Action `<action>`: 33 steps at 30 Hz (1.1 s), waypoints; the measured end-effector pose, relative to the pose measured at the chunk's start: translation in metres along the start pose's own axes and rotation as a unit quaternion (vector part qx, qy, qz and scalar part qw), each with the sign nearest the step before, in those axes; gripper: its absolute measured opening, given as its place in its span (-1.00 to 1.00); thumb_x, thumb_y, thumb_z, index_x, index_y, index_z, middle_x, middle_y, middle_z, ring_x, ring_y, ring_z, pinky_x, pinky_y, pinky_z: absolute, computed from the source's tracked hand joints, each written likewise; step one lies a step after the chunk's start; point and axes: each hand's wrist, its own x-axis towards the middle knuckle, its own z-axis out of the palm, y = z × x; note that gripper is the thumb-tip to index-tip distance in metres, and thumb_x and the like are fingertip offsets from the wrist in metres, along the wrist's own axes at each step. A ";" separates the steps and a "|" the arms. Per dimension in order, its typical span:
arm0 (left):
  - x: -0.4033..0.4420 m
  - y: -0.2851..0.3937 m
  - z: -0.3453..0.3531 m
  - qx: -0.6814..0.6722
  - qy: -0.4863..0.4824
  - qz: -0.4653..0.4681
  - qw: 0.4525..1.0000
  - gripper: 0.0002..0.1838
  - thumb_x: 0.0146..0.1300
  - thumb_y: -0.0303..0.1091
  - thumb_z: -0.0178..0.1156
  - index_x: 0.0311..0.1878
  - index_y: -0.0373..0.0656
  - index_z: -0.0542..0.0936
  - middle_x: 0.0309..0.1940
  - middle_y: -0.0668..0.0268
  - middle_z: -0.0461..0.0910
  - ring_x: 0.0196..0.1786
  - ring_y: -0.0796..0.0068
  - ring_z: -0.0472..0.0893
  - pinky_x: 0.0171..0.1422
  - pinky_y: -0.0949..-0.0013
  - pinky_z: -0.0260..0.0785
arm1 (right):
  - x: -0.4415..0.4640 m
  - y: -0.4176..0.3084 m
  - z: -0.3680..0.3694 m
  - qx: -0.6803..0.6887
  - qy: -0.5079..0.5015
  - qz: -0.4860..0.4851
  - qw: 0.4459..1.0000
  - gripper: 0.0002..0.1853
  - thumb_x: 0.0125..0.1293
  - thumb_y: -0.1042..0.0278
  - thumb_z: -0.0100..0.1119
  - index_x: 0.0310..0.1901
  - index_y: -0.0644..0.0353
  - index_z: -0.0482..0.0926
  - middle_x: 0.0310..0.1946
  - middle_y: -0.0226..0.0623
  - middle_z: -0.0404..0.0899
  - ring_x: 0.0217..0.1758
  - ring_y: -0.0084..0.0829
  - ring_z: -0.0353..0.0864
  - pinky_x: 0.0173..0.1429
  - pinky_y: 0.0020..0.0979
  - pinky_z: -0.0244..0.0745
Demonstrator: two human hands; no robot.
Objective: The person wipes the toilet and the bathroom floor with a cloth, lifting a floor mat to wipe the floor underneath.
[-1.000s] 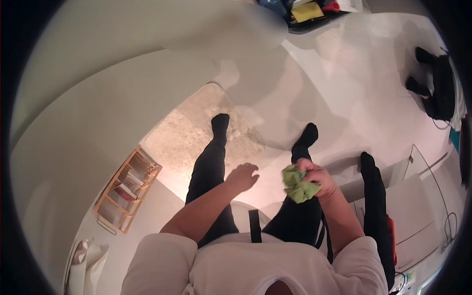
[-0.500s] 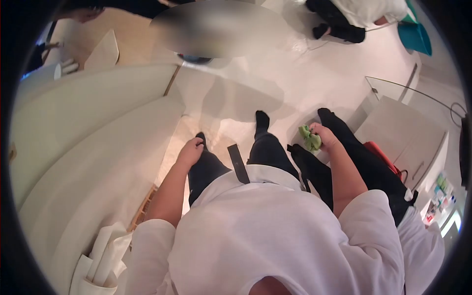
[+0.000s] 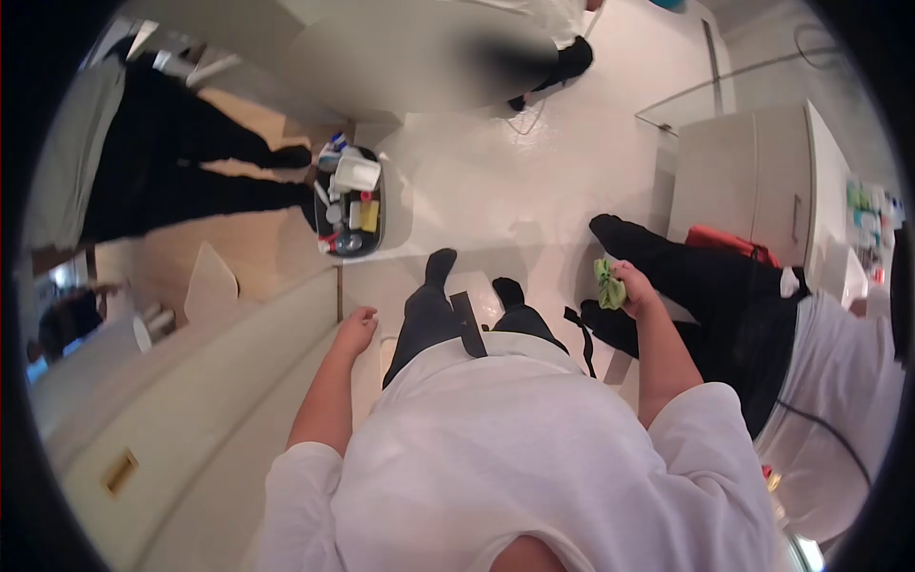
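Note:
In the head view my right hand (image 3: 637, 288) is closed around a crumpled green cloth (image 3: 607, 284), held out in front of my right side. Most of the cloth bunches out past the fingers. My left hand (image 3: 358, 330) hangs loosely beside a pale panel (image 3: 219, 381) on the left, fingers relaxed and a little apart, with nothing in them. Below my waist a dark strap (image 3: 468, 324) hangs between my legs.
A black bin of cleaning supplies (image 3: 322, 243) sits on the floor ahead left, near a person in dark trousers (image 3: 181, 181). Close on my right stands another person (image 3: 743, 315). A white cabinet (image 3: 739, 176) is behind them, and someone else is at the far top.
My view has turned and moved forward, bringing the bin and the left-hand person into sight. My right hand still grips the cloth. The left fingers look looser than before.

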 end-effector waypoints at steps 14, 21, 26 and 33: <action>0.049 0.107 -0.085 0.177 -0.308 0.199 0.914 -0.58 0.20 -0.07 0.03 0.06 -0.08 0.46 -0.01 0.16 0.49 0.04 0.29 0.48 0.14 0.36 0.28 | -0.118 0.138 0.043 0.339 0.143 -0.068 0.927 -0.77 0.02 0.53 -0.04 -0.24 0.03 0.36 -0.35 -0.32 0.40 -0.32 -0.36 0.47 -0.28 -0.32 0.48; -0.028 0.211 -0.036 0.125 -0.395 0.253 0.874 -0.56 0.27 -0.02 -0.05 0.07 -0.13 0.46 0.00 0.24 0.50 0.08 0.40 0.44 0.18 0.42 0.21 | -0.160 0.220 0.026 0.412 0.188 -0.064 0.889 -0.75 0.05 0.51 -0.07 -0.19 0.04 0.39 -0.30 -0.29 0.43 -0.26 -0.32 0.48 -0.21 -0.23 0.49; -0.085 0.209 -0.019 0.092 -0.431 0.220 0.871 -0.55 0.32 -0.05 -0.11 0.10 -0.17 0.43 -0.01 0.27 0.49 0.06 0.45 0.43 0.19 0.45 0.18 | -0.181 0.282 -0.003 0.435 0.214 -0.058 0.873 -0.76 0.08 0.49 -0.08 -0.18 0.05 0.40 -0.26 -0.27 0.44 -0.21 -0.30 0.47 -0.16 -0.21 0.48; -0.110 0.218 -0.014 0.070 -0.411 0.279 0.865 -0.59 0.36 -0.13 -0.18 0.11 -0.18 0.40 0.00 0.29 0.47 0.08 0.49 0.41 0.20 0.48 0.16 | -0.162 0.276 -0.046 0.440 0.203 -0.083 0.871 -0.73 0.12 0.50 -0.10 -0.13 0.00 0.39 -0.22 -0.27 0.44 -0.17 -0.30 0.47 -0.15 -0.15 0.49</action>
